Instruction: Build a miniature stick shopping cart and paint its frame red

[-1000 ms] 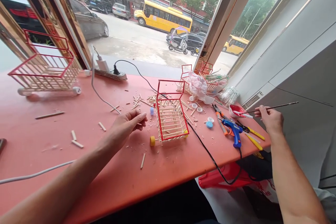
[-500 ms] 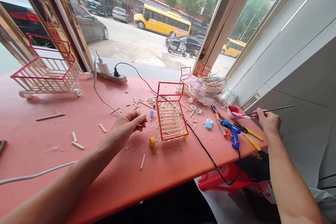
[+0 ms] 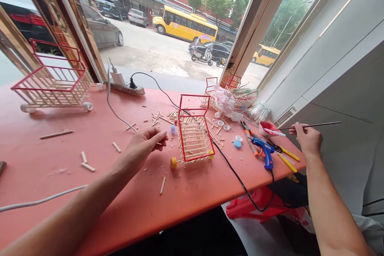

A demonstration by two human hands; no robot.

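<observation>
My right hand point(image 3: 309, 138) grips a thin, dark-handled paintbrush point(image 3: 322, 124). Its tip end reaches to a small bowl of red paint point(image 3: 265, 128) at the table's right edge. A white stick-like piece point(image 3: 277, 133) lies across the bowl's rim. My left hand point(image 3: 151, 139) rests on the table with its fingers curled together; what they pinch, if anything, is too small to make out. Just right of it, apart from the fingers, stands a miniature wooden shopping cart point(image 3: 195, 142) with a red-painted rim and handle. Yellow wheels point(image 3: 173, 163) show at its front.
Another cart point(image 3: 57, 88) stands far left; more carts point(image 3: 211, 88) sit behind crumpled pink plastic point(image 3: 224, 100). A blue glue gun point(image 3: 265, 152), pliers point(image 3: 249, 138) and bottle caps point(image 3: 237, 144) lie right. Stick offcuts point(image 3: 162, 186) are scattered about. A black cord point(image 3: 237, 174) crosses the table.
My right hand has shifted slightly to the right with the paintbrush, whose tip end stays at the paint bowl. My left hand and the cart hold their places.
</observation>
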